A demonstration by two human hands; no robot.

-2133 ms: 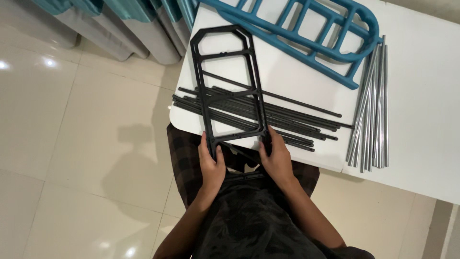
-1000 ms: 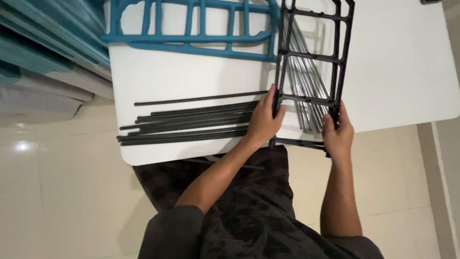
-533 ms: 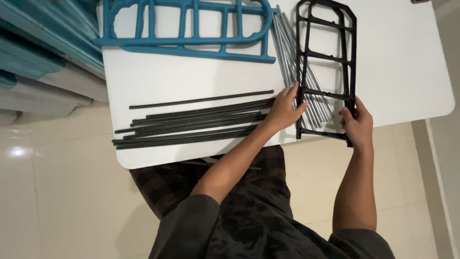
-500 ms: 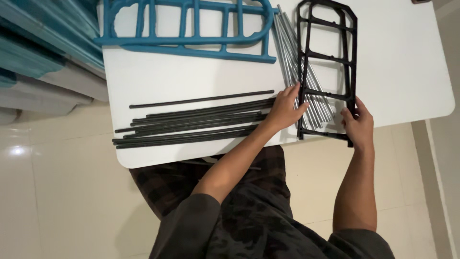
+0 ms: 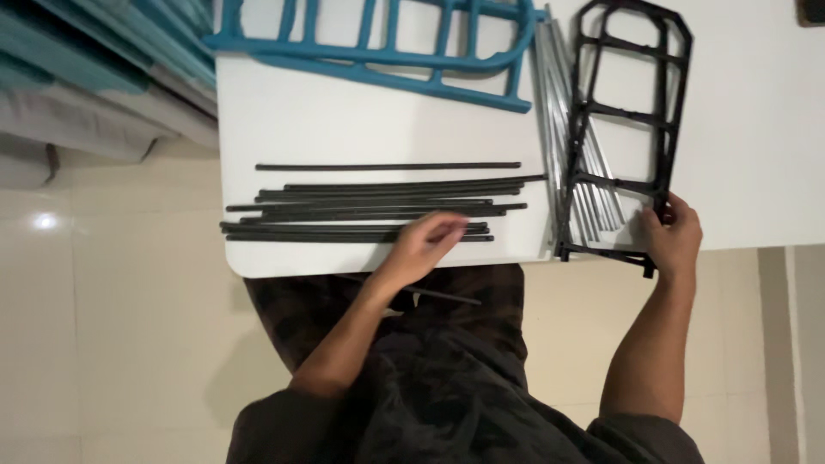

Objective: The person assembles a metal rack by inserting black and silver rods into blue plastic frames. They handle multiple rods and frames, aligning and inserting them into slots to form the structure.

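A black plastic frame (image 5: pixel 670 94) lies on the white table (image 5: pixel 369 120), partly over a bundle of silver metal rods (image 5: pixel 567 137). My right hand (image 5: pixel 672 237) grips the frame's near right corner. My left hand (image 5: pixel 423 245) hovers with loosely curled fingers over the near ends of several black rods (image 5: pixel 378 206) that lie side by side on the table; it holds nothing that I can see. One thin black rod (image 5: pixel 438 296) rests on my lap below the table edge.
A blue plastic frame (image 5: pixel 387 51) lies along the far side of the table. Teal panels (image 5: pixel 103 51) stand on the tiled floor at the left. The table's near edge (image 5: pixel 344 268) runs just above my knees.
My left hand let go of the black frame and moved left over the black rods. The frame now rests further right, held only by my right hand.
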